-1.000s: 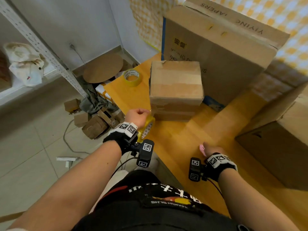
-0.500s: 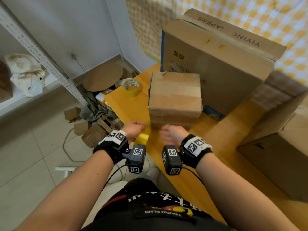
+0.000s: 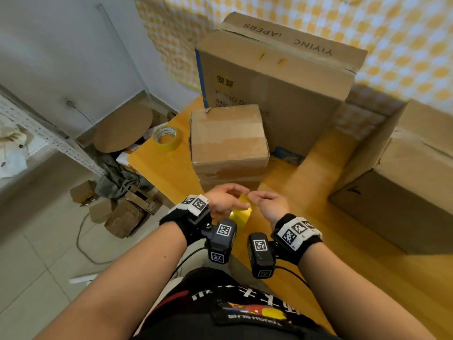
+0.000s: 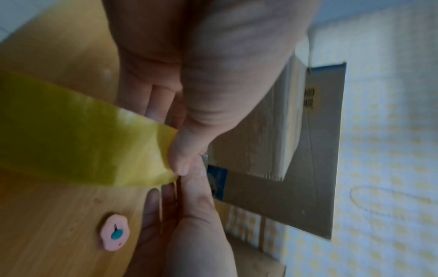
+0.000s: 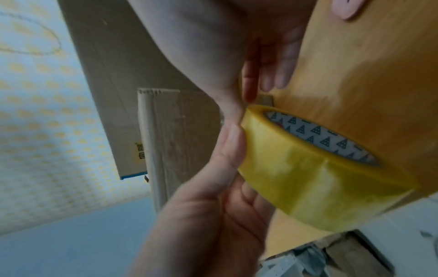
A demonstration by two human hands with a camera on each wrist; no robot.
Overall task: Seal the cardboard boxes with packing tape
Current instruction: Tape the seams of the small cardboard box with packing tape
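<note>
A yellow wooden table (image 3: 169,168) carries a small cardboard box (image 3: 228,138), a large box (image 3: 274,77) behind it and another box (image 3: 402,182) at the right. A spare tape roll (image 3: 167,138) lies near its far left edge, and a pink disc (image 4: 115,232) rests flat on the wood.

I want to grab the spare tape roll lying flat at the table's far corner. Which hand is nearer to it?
Left. The left hand is on the same side as the spare tape roll, though well short of it. The right hand is farther over, past the small box.

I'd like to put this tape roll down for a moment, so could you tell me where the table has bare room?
Bare wood lies right of the hands, between the small box and the box at the right edge. A narrower patch sits left of the small box, below the spare roll. The back is crowded by the tall carton.
</note>
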